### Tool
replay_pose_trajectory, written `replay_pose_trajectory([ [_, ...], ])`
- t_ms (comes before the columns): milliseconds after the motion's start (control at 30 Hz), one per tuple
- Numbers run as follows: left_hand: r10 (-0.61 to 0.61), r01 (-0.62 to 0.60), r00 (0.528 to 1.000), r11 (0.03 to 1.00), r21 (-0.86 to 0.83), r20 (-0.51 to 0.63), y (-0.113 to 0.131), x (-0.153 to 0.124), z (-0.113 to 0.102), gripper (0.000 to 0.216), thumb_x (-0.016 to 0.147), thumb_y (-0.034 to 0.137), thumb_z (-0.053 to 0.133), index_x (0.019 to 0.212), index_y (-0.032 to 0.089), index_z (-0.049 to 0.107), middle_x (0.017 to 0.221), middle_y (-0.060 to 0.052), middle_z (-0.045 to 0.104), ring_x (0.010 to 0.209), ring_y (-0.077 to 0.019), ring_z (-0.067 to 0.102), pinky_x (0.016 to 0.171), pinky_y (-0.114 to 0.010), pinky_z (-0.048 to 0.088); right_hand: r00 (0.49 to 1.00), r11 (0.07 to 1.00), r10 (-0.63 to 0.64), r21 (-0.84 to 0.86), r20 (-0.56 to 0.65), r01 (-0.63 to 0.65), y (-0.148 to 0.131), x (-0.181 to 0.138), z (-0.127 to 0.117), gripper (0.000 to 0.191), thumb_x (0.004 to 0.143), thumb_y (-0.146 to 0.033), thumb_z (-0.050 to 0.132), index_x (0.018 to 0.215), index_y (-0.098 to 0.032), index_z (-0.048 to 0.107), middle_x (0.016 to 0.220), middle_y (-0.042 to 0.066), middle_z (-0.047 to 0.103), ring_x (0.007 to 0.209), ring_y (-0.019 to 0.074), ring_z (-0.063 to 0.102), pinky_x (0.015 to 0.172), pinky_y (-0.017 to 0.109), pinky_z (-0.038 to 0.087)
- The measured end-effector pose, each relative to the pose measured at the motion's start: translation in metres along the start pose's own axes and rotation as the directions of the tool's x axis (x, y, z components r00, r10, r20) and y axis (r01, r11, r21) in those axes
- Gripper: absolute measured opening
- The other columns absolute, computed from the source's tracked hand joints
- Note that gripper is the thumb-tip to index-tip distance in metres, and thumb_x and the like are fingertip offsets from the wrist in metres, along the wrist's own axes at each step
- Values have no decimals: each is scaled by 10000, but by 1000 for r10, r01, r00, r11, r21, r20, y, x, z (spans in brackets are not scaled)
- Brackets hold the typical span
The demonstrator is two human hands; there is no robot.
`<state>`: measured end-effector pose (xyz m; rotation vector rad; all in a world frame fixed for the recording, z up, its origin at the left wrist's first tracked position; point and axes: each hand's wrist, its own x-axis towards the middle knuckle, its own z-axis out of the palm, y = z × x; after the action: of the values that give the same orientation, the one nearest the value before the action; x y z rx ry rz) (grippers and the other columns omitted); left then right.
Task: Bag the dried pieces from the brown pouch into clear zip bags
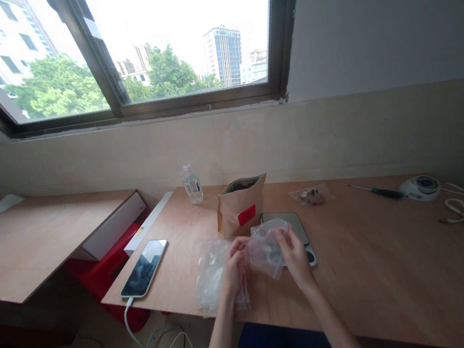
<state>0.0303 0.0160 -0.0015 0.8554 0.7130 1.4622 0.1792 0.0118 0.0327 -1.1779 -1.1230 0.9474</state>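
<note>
A clear plastic bag (264, 253) is stretched between my two hands above the table's front part. My left hand (235, 263) pinches its left side, and my right hand (293, 254) grips the right side. Under and beyond the bag lies a flat kitchen scale (293, 224), partly covered by it. More clear plastic bags (212, 280) lie stacked on the table beneath and left of my left hand. Just behind my hands stands an open brown paper pouch (240, 203) with a red label; its contents are hidden.
A charging phone (145, 268) lies at the left edge, its cable hanging down. Toward the wall are a water bottle (193, 185) and a small bag of brown pieces (312, 195). Rightward lie a screwdriver (384, 193), a dome camera (421, 187) and a coiled cable (462, 212).
</note>
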Motion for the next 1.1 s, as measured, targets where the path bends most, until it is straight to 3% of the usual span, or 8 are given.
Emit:
replay_pose_trajectory([
  [133, 101, -120, 992, 950, 287, 79, 14, 2, 18, 234, 824, 297, 480, 878, 149, 653, 905, -63, 654, 847, -183, 593, 785, -291, 436, 974, 992, -120, -72, -193, 108, -14, -3, -13, 444, 837, -571, 440, 915, -171, 615, 880, 79, 671, 757, 202, 622, 720, 320, 479],
  [333, 358, -397, 909, 589, 703, 214, 40, -4, 46, 320, 914, 352, 373, 963, 178, 638, 992, -81, 637, 980, -195, 565, 880, -320, 405, 937, 956, -212, -259, -277, 139, -24, -11, -20, 453, 882, -542, 362, 928, -162, 604, 786, 67, 658, 597, 175, 587, 607, 304, 459],
  [467, 228, -311, 950, 653, 691, 212, 53, -17, 65, 322, 906, 387, 396, 1045, 177, 596, 1015, -72, 636, 938, -184, 579, 816, -290, 430, 935, 927, -279, -314, -219, 203, -24, -16, -7, 400, 900, -483, 373, 937, -164, 611, 857, 86, 671, 790, 215, 633, 720, 320, 470],
  [600, 218, -164, 976, 681, 714, 16, 56, -26, 70, 292, 895, 425, 403, 860, 180, 559, 771, -12, 602, 703, -150, 557, 633, -246, 413, 951, 926, -280, -299, -134, 231, -21, -23, 8, 381, 914, -452, 365, 932, -158, 607, 902, 90, 669, 835, 214, 628, 756, 323, 467],
  [800, 223, 6, 942, 734, 679, -249, 47, -28, 55, 404, 878, 535, 342, 697, 194, 460, 617, 22, 482, 583, -138, 480, 562, -248, 379, 968, 937, -240, -279, -76, 210, -14, -32, 15, 336, 928, -416, 356, 927, -182, 596, 907, 76, 662, 860, 205, 621, 777, 315, 461],
  [933, 57, 71, 982, 775, 628, -181, 39, -31, 50, 485, 851, 598, 335, 699, 175, 516, 650, -3, 545, 659, -157, 526, 614, -259, 405, 978, 950, -199, -258, -65, 177, -8, -31, 15, 327, 920, -426, 368, 893, -191, 593, 894, 80, 664, 859, 215, 622, 779, 321, 461],
  [1033, 80, 18, 990, 749, 662, -118, 33, -32, 48, 390, 782, 558, 517, 729, 172, 543, 668, 6, 560, 657, -149, 524, 613, -247, 399, 985, 957, -166, -249, -49, 149, -3, -30, 17, 320, 905, -441, 395, 855, -192, 590, 844, 77, 662, 810, 218, 626, 744, 320, 466],
  [1100, 118, 17, 980, 748, 664, -158, 31, -30, 46, 373, 776, 540, 536, 705, 174, 527, 618, 20, 523, 595, -133, 489, 568, -237, 376, 991, 968, -133, -218, -20, 126, 1, -31, 20, 334, 898, -454, 404, 850, -187, 598, 807, 72, 660, 770, 214, 627, 724, 316, 471],
])
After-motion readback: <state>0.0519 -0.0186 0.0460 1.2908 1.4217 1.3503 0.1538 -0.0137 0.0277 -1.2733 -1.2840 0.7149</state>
